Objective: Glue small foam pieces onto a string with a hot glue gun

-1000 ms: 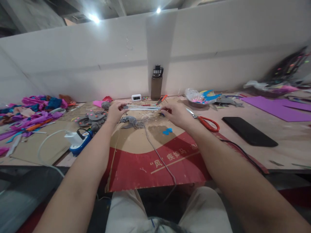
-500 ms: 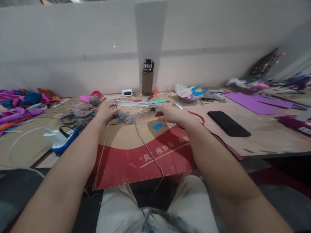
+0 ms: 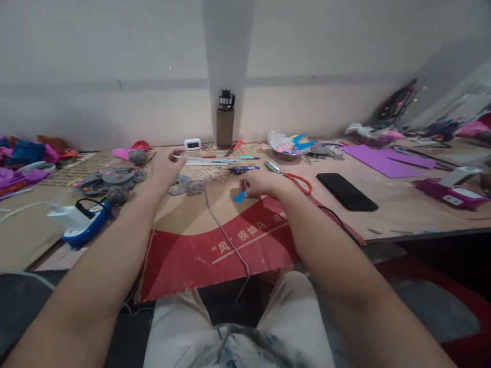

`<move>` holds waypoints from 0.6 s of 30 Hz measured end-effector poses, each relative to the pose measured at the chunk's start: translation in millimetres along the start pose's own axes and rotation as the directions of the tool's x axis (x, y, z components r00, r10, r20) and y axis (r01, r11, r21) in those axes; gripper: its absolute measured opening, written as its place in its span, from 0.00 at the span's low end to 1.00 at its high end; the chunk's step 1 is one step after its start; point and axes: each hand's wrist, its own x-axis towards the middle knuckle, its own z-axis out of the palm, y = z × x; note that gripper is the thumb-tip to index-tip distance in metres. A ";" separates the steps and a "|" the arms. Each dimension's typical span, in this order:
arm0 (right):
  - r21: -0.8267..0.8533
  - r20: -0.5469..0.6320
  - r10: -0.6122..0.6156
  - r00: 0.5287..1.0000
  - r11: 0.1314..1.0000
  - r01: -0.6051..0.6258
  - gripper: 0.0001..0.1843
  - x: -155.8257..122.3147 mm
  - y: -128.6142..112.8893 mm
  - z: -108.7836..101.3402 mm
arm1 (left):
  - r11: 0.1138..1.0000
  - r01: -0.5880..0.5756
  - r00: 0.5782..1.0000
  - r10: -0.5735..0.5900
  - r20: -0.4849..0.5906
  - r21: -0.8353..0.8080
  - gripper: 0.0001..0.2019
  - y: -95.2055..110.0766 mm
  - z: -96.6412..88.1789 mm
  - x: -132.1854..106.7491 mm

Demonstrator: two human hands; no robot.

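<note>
My right hand (image 3: 260, 183) rests low on the cardboard sheet (image 3: 215, 240), fingers pinched on a small blue cut-out shape (image 3: 238, 197). Over to the left, my left hand (image 3: 165, 164) hovers above a grey felt scrap with a tangle of thread (image 3: 190, 185); its fingers are curled loosely and I see nothing in them. A grey cord (image 3: 224, 232) runs from the tangle toward me. Long white strips (image 3: 209, 161) and a blue pen-like item (image 3: 243, 168) lie just beyond both hands.
Red-handled scissors (image 3: 291, 177) and a black phone (image 3: 346, 184) lie right of my right hand. A blue and white glue gun (image 3: 79, 222) sits at left beside grey felt pieces (image 3: 111, 179). A bottle (image 3: 225, 120), small clock (image 3: 192, 143), purple sheets (image 3: 378, 158) stand farther back.
My right hand pulled back from the white strips and came down onto the blue cut-out. My left hand let go of the strips and drifted left. The view shifted downward and right.
</note>
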 end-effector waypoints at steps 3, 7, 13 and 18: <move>0.032 -0.040 -0.048 0.998 0.998 0.049 0.06 2.4 1.4 -1.9 | 0.986 0.014 0.990 0.010 0.143 -0.166 0.08 25.1 16.7 -14.7; 0.055 -0.298 -0.108 0.948 0.990 0.130 0.06 3.0 -11.3 -2.8 | 0.943 0.133 0.924 -0.006 0.382 -0.306 0.10 47.3 35.8 -33.9; 0.175 -0.469 -0.161 0.869 0.947 0.270 0.08 2.9 -37.3 5.9 | 0.874 0.286 0.835 -0.026 0.550 -0.393 0.12 47.0 43.0 -41.0; 0.249 -0.534 -0.124 0.837 0.923 0.295 0.07 3.7 -44.1 7.7 | 0.786 0.386 0.834 -0.074 0.547 -0.483 0.06 45.7 37.4 -36.0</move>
